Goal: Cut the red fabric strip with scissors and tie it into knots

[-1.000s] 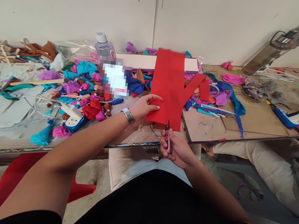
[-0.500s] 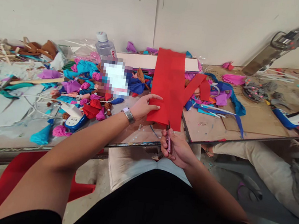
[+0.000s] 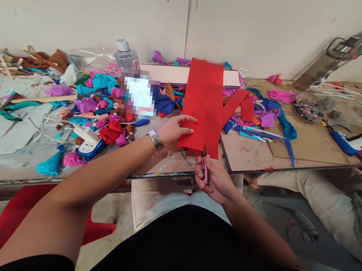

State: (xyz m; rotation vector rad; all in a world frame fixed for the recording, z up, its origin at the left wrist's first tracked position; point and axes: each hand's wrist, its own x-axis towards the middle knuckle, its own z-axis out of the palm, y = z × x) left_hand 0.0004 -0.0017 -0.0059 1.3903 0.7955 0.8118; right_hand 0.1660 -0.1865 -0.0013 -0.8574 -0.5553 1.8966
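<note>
Left arm [image 3: 105,174] bent at elbow, stretched forward; my left hand [image 3: 173,131] extends, thumb [image 3: 187,131] and forefinger [image 3: 188,117] slightly apart. My right hand [image 3: 212,177] sits lower, nearer my body [image 3: 167,240], fingers [image 3: 199,171] curled in a grip.

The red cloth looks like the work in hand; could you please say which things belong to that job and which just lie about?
In use:
red cloth, touched by the left hand
pink-handled scissors, in the right hand

Seemingly lying about:
clear bottle
green-handled tool
wooden sticks
</note>
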